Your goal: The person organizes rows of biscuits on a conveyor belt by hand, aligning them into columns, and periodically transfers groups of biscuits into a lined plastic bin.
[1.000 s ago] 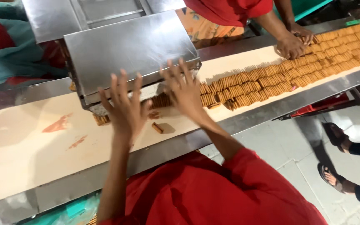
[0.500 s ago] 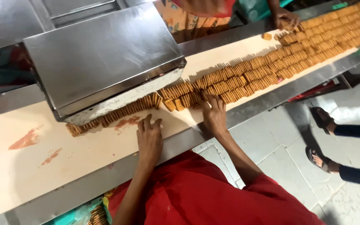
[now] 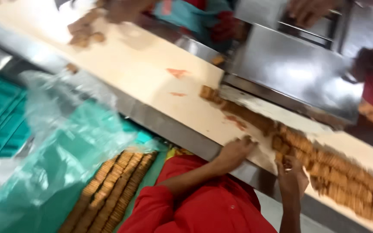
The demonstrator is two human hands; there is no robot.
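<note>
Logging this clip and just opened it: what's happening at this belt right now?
A person in a red top works at a pale conveyor belt. The left hand rests on the belt's near edge; the right hand touches the rows of biscuits coming out from under a steel machine housing. Below the belt, stacked biscuits lie in a teal tray beside clear plastic wrap. The picture is blurred.

Both hands rest at the near edge of the pale belt (image 3: 160, 92): the left hand (image 3: 235, 152) flat on it, the right hand (image 3: 293, 174) touching the biscuits (image 3: 342, 179) streaming from under the steel cover (image 3: 294, 73). Stacked biscuit rows (image 3: 113, 190) lie below the belt, beside clear plastic (image 3: 65, 142).
</note>
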